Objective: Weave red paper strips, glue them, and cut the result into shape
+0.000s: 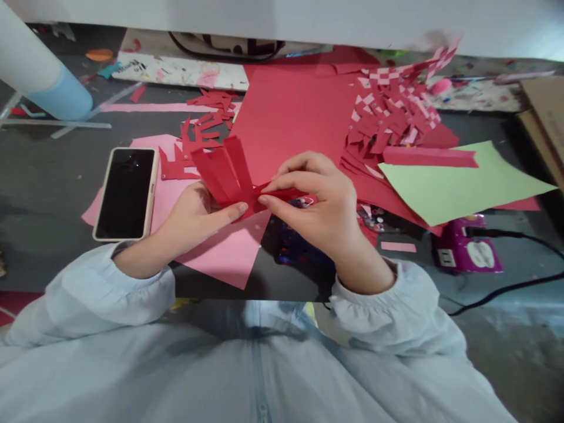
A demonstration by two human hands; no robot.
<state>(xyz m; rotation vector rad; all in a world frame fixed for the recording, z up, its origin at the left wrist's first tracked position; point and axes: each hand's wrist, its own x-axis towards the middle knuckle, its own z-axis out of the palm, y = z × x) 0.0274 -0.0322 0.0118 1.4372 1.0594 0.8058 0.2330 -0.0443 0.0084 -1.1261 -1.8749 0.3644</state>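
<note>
Both my hands hold a red paper piece (222, 173) cut into strips, above the pink paper sheet (231, 255). My left hand (194, 214) grips its lower left part, with the thumb on top and the strips standing up. At its right side, my right hand (319, 194) pinches the paper between thumb and fingers. Small red cut pieces (205, 132) lie behind my left hand. Under my right hand is a dark blue object (295, 244), mostly hidden. A large red sheet (295, 111) spreads out behind both hands.
A phone (126, 194) lies at left, near a blue-and-white bottle (48, 73). Woven red-and-pink paper pieces (392, 111) are heaped at back right. A pale green sheet (471, 185), a purple box (469, 247) and a black cable (506, 288) are at right.
</note>
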